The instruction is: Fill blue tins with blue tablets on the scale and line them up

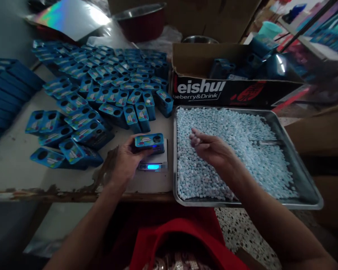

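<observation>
My left hand [126,157] is wrapped around one end of a small blue tin [146,141] with a round dark hole in its top. The tin is at a digital scale [154,166] whose display glows blue; whether its full weight rests there I cannot tell. Over a metal tray [175,157] of pale blue and white candies [259,165], my right hand [211,146] has its fingers pinched together on a few candies [195,138]. A metal scoop handle [267,143] sticks out of the candies farther right.
Many similar blue tins [112,95] stand in rows left and behind the scale, some near my left wrist. A black printed cardboard box [202,90] with more tins is behind the tray. A dark red bowl [141,24] stands at the back. The worn table edge [81,196] runs in front.
</observation>
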Demonstrator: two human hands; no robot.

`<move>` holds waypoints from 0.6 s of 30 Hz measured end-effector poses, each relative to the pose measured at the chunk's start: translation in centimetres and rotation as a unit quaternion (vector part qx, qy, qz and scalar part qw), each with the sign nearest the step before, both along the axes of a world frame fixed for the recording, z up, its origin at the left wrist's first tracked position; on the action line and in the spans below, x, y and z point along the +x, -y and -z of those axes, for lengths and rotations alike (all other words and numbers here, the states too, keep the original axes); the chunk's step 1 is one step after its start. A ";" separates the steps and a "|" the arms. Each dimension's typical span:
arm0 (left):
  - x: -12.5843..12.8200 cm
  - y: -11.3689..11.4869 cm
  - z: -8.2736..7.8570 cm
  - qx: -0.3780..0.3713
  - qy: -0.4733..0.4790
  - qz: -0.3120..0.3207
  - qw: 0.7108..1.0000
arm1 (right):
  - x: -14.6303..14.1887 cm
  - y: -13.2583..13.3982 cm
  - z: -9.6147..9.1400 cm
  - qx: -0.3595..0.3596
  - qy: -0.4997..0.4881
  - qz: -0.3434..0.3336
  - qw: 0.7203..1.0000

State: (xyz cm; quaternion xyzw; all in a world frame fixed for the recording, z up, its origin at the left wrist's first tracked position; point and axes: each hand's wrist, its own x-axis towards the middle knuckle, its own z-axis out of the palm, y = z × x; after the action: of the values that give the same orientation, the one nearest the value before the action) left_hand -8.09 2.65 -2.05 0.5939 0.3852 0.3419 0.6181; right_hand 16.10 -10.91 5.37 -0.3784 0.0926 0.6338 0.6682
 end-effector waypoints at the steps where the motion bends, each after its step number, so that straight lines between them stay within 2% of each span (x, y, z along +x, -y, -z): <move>1: -0.2 0.0 -0.2 0.001 -0.004 0.016 1.000 | 0.5 0.0 -0.5 0.008 0.010 0.010 1.000; 3: -0.6 0.1 -0.9 0.024 -0.011 0.033 0.999 | 1.2 -0.1 -0.9 0.000 0.035 0.019 0.999; 7: -2.5 0.1 -3.1 0.098 -0.018 0.020 0.995 | 1.0 0.1 0.1 -0.091 0.092 -0.026 0.991; 11: -5.3 -0.1 -4.6 0.131 -0.040 -0.035 0.990 | 0.1 -0.1 0.2 -0.052 0.188 -0.102 0.976; 15: -6.8 0.0 -5.6 0.121 -0.052 -0.072 0.989 | -1.1 -1.9 -1.7 0.006 0.286 -0.231 0.930; 18: -7.0 0.4 -6.6 0.140 -0.045 -0.102 0.984 | -2.0 -3.8 -3.2 0.049 0.383 -0.275 0.880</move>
State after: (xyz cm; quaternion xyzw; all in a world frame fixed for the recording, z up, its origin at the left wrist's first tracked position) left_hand -15.07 2.26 4.53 0.6470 0.4194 0.4266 0.4728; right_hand 14.05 -7.12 8.61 -0.5690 -0.3097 0.6010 0.4681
